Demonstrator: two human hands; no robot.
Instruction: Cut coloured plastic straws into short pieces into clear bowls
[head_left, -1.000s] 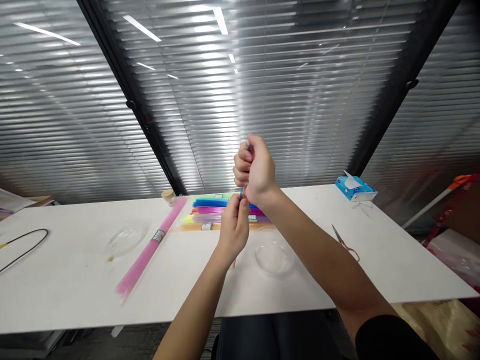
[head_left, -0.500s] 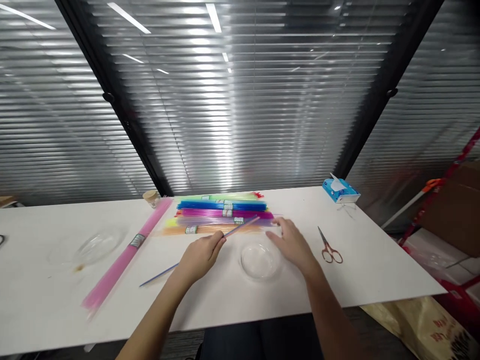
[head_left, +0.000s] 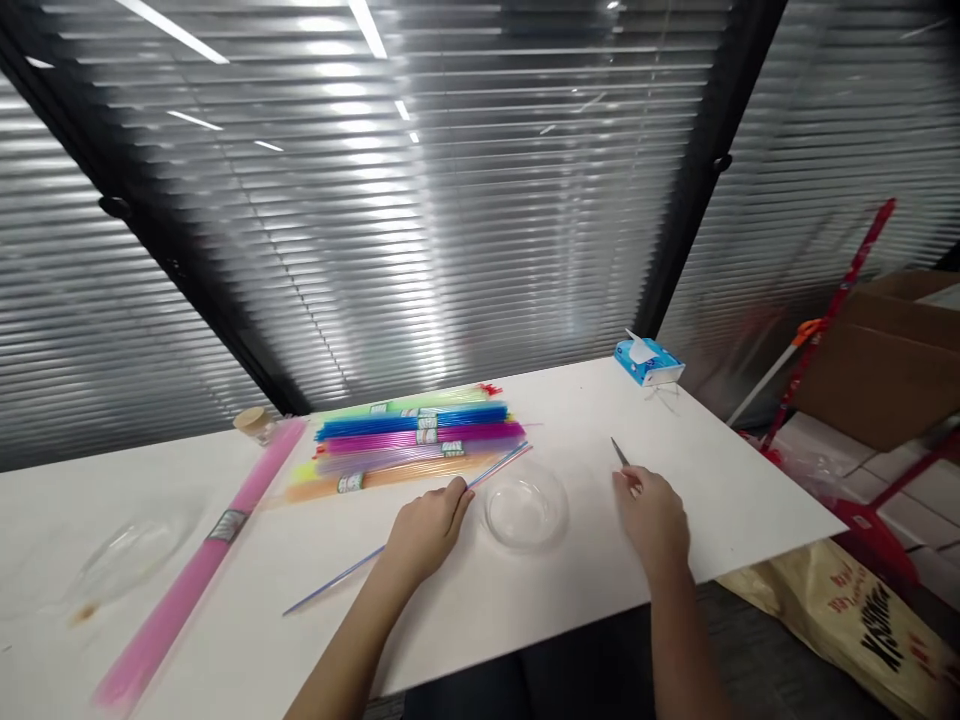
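Blue and red, the thin sticks (head_left: pixel 337 580) run slantwise through the closed left hand (head_left: pixel 431 530), pinched between thumb and fingers above the white table (head_left: pixel 585 560), their far ends near the banded bundles (head_left: pixel 420 437) of green, blue, magenta, purple and orange. The right hand (head_left: pixel 654 515) has its fingers curled round the handles of the scissors (head_left: pixel 618 451), whose blades point away from the person; whether they are lifted off the tabletop I cannot tell. Between the two hands sits a clear round dish (head_left: pixel 521 512). To the left a long pink bundle (head_left: pixel 187 590) lies aslant, its far end beside a cork-topped jar (head_left: pixel 255 424). A blue tissue box (head_left: pixel 649 364) stands near the table's far edge.
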